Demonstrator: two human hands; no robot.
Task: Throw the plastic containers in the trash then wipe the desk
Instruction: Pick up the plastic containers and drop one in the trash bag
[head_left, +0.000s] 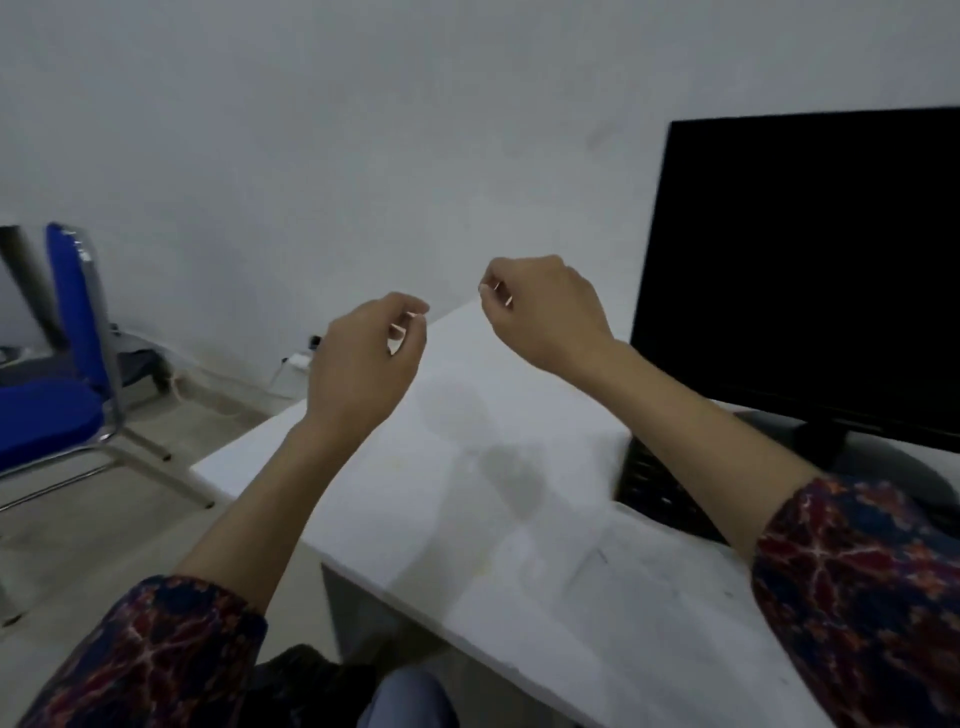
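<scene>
A: While both forearms are raised over the white desk (519, 519), the left hand (363, 358) hangs above the desk's far left edge with its fingers loosely curled downward, and nothing shows inside them.

B: And the right hand (545, 312)?

A: It is lifted a little higher and further back, near the desk's far corner, wrist bent, fingers drooping in a loose curl. It holds nothing either. The two hands are apart, with a gap of bare wall (363, 130) between them.

B: Where do the plastic containers lie relative to those hands?

A: No container shows in this view, so their place cannot be told. The only task thing in sight is the desk, directly beneath both hands; neither hand touches it. Soft grey shadows fall on the surface below the hands, and a few faint marks show nearer the person.

B: What else stands on it?

A: A black monitor (805, 270) with a dark screen at the right, on its stand, and a black keyboard (660, 483) in front of it, partly hidden by the right forearm. Both arms wear patterned sleeves (857, 597) in dark blue and red, pushed back from the wrists.

B: And beyond the desk?

A: A blue chair (57, 395) with a metal frame stands on the floor at the left, well apart from the desk, near the wall.
</scene>
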